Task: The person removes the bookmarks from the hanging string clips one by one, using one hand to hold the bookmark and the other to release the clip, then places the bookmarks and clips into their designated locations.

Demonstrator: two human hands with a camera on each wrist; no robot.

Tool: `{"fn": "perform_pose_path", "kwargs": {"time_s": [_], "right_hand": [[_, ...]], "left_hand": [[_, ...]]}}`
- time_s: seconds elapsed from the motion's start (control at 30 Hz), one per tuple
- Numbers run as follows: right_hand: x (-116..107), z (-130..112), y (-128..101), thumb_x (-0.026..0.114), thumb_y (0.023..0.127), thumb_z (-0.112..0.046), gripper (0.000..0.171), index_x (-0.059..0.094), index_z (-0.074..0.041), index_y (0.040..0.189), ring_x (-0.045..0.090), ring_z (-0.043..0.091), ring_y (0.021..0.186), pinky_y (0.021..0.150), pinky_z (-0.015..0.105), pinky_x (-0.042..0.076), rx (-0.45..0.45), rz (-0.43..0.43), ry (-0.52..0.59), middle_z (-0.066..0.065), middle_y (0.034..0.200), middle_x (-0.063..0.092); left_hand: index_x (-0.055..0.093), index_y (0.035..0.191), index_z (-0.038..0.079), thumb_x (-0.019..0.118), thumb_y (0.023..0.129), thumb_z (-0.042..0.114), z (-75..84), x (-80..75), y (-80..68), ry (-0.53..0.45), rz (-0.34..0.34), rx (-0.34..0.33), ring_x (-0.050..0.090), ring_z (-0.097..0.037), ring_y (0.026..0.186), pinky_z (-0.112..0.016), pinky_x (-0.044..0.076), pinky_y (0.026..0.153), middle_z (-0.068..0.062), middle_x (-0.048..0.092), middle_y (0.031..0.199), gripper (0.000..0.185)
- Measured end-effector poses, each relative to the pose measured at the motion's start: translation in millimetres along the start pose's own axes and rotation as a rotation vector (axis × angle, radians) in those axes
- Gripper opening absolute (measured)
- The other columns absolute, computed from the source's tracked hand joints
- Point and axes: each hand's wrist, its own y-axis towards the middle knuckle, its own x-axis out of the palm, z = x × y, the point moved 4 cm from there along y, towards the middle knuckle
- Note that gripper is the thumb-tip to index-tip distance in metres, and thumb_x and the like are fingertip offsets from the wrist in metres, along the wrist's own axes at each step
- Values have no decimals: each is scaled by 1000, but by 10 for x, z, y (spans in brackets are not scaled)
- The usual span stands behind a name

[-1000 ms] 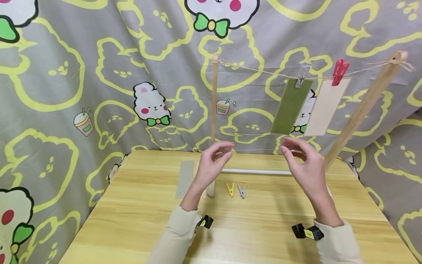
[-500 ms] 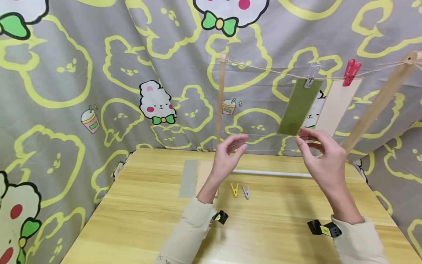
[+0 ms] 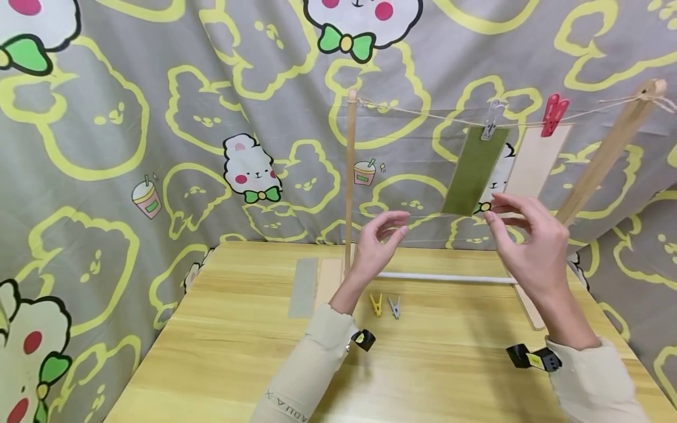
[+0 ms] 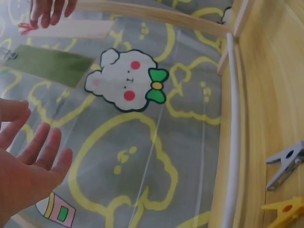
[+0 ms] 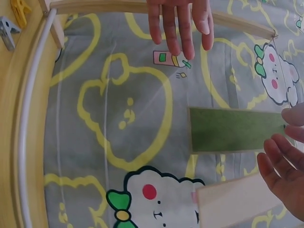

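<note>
A string [image 3: 423, 113] runs between two wooden posts. A green strip [image 3: 473, 173] hangs from it by a clear clip [image 3: 490, 120], and a beige strip [image 3: 536, 161] by a red clip [image 3: 553, 114]. My right hand [image 3: 492, 208] is raised with its fingers relaxed, fingertips at the green strip's [image 5: 235, 136] lower end; contact is unclear. My left hand [image 3: 399, 226] hovers empty between the left post [image 3: 349, 176] and the green strip, fingers loosely spread [image 4: 28, 161]. Neither hand holds anything I can make out.
A yellow clothespin [image 3: 376, 304] and a grey clothespin [image 3: 394, 306] lie on the wooden table [image 3: 238, 352] by the left post. A grey strip [image 3: 304, 286] and a beige strip [image 3: 329, 282] lie flat further left. A white rod [image 3: 444, 277] joins the post bases. Patterned cloth hangs behind.
Both hands have risen and drifted right. The right hand went from below the hanging strips up to the green strip's lower end.
</note>
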Motion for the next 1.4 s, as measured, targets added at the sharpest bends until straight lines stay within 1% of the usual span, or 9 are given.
{"fn": "perform_pose_path", "kwargs": {"time_s": [0.13,0.27,0.53,0.67,0.83,1.07,1.17,1.33,1.4], "right_hand": [[-50,-76,75,72,84,16,36,72,7,118,64,-2,96,86,10,51,-9,18,-13,23,104,70],[-65,-51,107,74,83,16,37,72,6,118,61,-7,97,85,8,49,-21,8,-43,22,106,70],[-165,95,222,76,81,13,39,73,4,118,60,-6,101,86,7,48,-43,5,-88,19,110,70],[-218,92,296,77,80,12,40,73,4,119,59,-7,101,86,6,47,-59,-3,-107,20,110,70],[-264,77,412,78,81,10,41,72,2,121,57,-9,102,87,6,47,-81,-13,-129,20,110,70],[-313,72,484,78,81,8,44,71,1,124,54,-11,106,89,5,44,-97,-48,-170,20,114,69],[-315,22,530,79,81,9,45,71,1,125,53,-12,106,91,5,44,-98,-46,-178,20,115,69],[-322,-66,687,78,83,8,45,70,-2,127,53,-13,107,93,8,45,-108,-45,-188,19,120,69],[-322,-76,755,78,84,6,44,70,-2,127,53,-14,108,94,8,45,-115,-53,-196,18,121,69]], "left_hand": [[66,124,-5,66,97,-1,-27,73,48,-6,-23,16,64,-28,117,-48,51,104,-21,67,126,27],[65,124,-6,65,97,-3,-71,134,59,-10,-38,19,62,-31,119,-52,49,106,-23,65,129,28],[65,124,-7,65,96,-5,-116,339,71,-36,-26,23,64,-26,118,-38,53,103,-21,65,129,28],[65,123,-9,63,96,-8,-132,447,61,-79,-32,18,63,-24,121,-40,52,104,-23,63,131,28],[64,125,-9,61,96,-11,-107,532,118,-121,-30,32,60,-24,126,-36,51,105,-23,60,136,30],[63,125,-11,61,95,-11,-85,602,197,-125,-5,40,60,-38,125,-49,50,105,-27,60,134,30],[65,124,-9,63,95,-9,-121,620,238,-115,5,29,61,-35,124,-46,51,104,-24,62,133,29],[68,123,-4,66,96,-5,-96,643,312,-105,17,18,63,-22,122,-34,53,102,-17,65,132,27],[68,123,-4,66,96,-4,-84,656,339,-109,10,19,63,-20,121,-33,53,101,-16,65,132,27]]}}
